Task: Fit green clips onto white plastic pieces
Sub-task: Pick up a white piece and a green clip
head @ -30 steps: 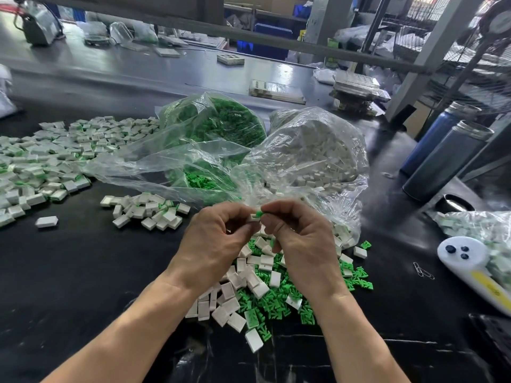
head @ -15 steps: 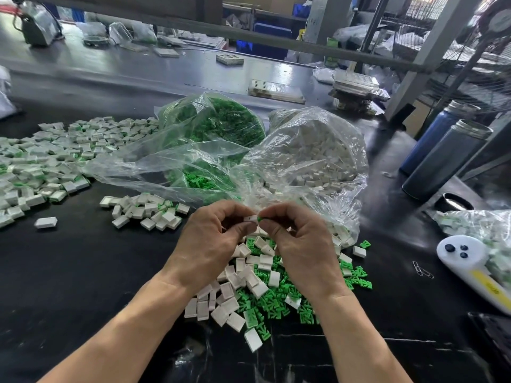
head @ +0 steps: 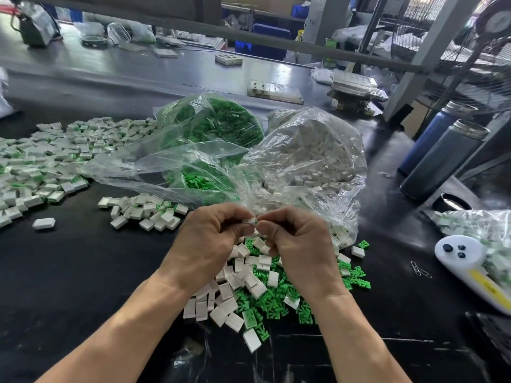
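Both hands meet over the loose pile (head: 257, 286) of white pieces and green clips on the black table (head: 69, 272): left hand (head: 204, 244) pinches a white piece (head: 250, 220) at fingertip level, right hand (head: 301, 250) pinches against it from the other side; any clip between the fingers is hidden. Just behind the pile, a clear bag (head: 210, 128) holds green clips, and beside it on the right another bag (head: 318, 150) holds white pieces. Far left of the pile, fitted pieces (head: 49, 158) spread wide; far right, a third bag (head: 475, 228) holds white-and-green parts.
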Action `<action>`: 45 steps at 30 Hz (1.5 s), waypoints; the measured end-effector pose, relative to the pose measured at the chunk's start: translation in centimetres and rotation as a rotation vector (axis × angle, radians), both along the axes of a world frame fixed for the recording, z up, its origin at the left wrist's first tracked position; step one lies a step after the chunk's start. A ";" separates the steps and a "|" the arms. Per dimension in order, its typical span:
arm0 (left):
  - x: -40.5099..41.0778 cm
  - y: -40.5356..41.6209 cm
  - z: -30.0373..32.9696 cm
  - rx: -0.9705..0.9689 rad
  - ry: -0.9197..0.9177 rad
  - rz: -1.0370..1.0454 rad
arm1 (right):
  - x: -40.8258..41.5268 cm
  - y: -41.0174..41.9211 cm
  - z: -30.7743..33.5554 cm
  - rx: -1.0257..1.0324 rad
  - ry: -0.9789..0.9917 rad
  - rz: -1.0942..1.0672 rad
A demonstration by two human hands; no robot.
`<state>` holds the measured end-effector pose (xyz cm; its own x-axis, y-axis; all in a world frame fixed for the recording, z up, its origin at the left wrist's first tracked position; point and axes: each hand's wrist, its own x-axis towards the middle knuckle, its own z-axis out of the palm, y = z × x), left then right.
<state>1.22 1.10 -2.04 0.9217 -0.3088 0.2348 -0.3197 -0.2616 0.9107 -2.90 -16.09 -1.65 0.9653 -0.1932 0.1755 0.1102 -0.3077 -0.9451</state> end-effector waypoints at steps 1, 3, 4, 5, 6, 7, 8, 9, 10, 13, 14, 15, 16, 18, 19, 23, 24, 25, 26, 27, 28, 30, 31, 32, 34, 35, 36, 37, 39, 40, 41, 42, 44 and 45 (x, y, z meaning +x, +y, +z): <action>0.0 0.0 0.1 0.013 -0.012 -0.005 | 0.0 0.0 0.0 -0.036 -0.014 -0.002; -0.1 0.1 0.2 0.042 -0.057 -0.011 | -0.1 0.0 0.0 -0.119 -0.042 0.001; -0.1 0.2 0.3 0.058 -0.084 -0.012 | 0.0 0.1 0.0 -0.146 -0.049 -0.001; -0.1 0.3 0.4 0.074 -0.108 -0.012 | 0.0 0.2 0.0 -0.167 -0.056 -0.006; -0.1 0.3 0.4 0.089 -0.128 -0.013 | 0.0 0.2 0.0 -0.191 -0.069 -0.015; -0.1 0.3 0.4 0.102 -0.146 -0.013 | 0.0 0.3 0.1 -0.217 -0.085 -0.023; -0.1 0.3 0.4 0.110 -0.160 -0.010 | 0.0 0.5 0.1 -0.230 -0.099 -0.027; -0.1 0.3 0.4 0.106 -0.169 -0.003 | 0.0 0.5 0.1 -0.217 -0.105 -0.027; -0.1 0.3 0.4 0.087 -0.171 0.006 | 0.0 0.6 0.1 -0.182 -0.105 -0.024; -0.2 0.1 0.4 0.014 -0.158 0.018 | -0.2 0.7 0.2 -0.055 -0.104 -0.031; -0.2 0.1 0.4 -0.001 -0.148 0.019 | -0.3 0.8 0.2 -0.021 -0.101 -0.032; -0.1 0.1 0.3 -0.010 -0.138 0.021 | -0.3 0.9 0.2 0.005 -0.099 -0.031; -0.1 0.0 0.2 -0.020 -0.130 0.023 | -0.4 1.0 0.2 0.030 -0.098 -0.030; -0.1 -0.1 0.0 -0.065 -0.105 0.030 | -0.4 1.1 0.3 0.100 -0.098 -0.033; -0.1 -0.3 0.0 -0.108 -0.082 0.034 | -0.3 1.1 0.3 0.151 -0.097 -0.032; -0.3 -0.8 0.0 -0.199 -0.014 0.048 | 0.0 1.3 0.3 0.293 -0.082 -0.025; -0.3 -0.9 -0.1 -0.196 -0.007 0.045 | 0.0 1.2 0.2 0.289 -0.082 -0.026; -0.2 -0.9 -0.1 -0.194 0.002 0.039 | 0.0 1.2 0.2 0.287 -0.085 -0.029; -0.2 -0.9 -0.2 -0.193 0.011 0.033 | 0.0 1.1 0.3 0.288 -0.087 -0.031; -0.3 -1.0 -0.2 -0.192 0.017 0.031 | 0.0 1.0 0.3 0.289 -0.087 -0.034; -0.3 -1.0 -0.2 -0.191 0.018 0.034 | 0.0 1.0 0.3 0.284 -0.085 -0.039; -0.3 -1.0 -0.1 -0.193 0.007 0.042 | -0.1 0.9 0.2 0.268 -0.081 -0.049; -0.3 -1.0 -0.1 -0.181 -0.014 0.043 | -0.1 0.8 0.2 0.260 -0.079 -0.054; -0.4 -0.9 -0.2 -0.152 -0.054 0.045 | -0.1 0.9 0.2 0.250 -0.078 -0.059; -0.5 -0.7 -0.1 -0.090 -0.150 0.050 | -0.1 1.1 0.1 0.252 -0.068 -0.065; -0.6 -0.7 -0.1 -0.080 -0.184 0.051 | -0.1 1.2 0.0 0.268 -0.059 -0.067; -0.6 -0.7 -0.1 -0.076 -0.209 0.053 | -0.2 1.3 0.0 0.286 -0.049 -0.069; -0.7 -0.7 -0.1 -0.072 -0.226 0.058 | -0.2 1.4 0.0 0.299 -0.042 -0.071; -0.7 -0.8 -0.2 -0.067 -0.246 0.075 | -0.2 1.6 0.1 0.312 -0.038 -0.074; -0.6 -0.9 -0.2 -0.065 -0.251 0.082 | -0.3 1.7 0.2 0.316 -0.038 -0.075; -0.5 -0.9 -0.3 -0.060 -0.255 0.083 | -0.3 1.7 0.2 0.315 -0.038 -0.076; -0.5 -1.0 -0.3 -0.052 -0.260 0.080 | -0.4 1.7 0.3 0.303 -0.039 -0.075; -0.5 -1.0 -0.4 -0.028 -0.272 0.074 | -0.5 1.8 0.3 0.266 -0.040 -0.067; -0.5 -0.9 -0.4 -0.017 -0.277 0.074 | -0.5 1.8 0.3 0.258 -0.038 -0.067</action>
<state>0.73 0.16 -2.43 0.8415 -0.2370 0.4855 -0.5376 -0.2789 0.7957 -3.45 -14.25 -1.35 0.9425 -0.2998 0.1476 0.1344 -0.0646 -0.9888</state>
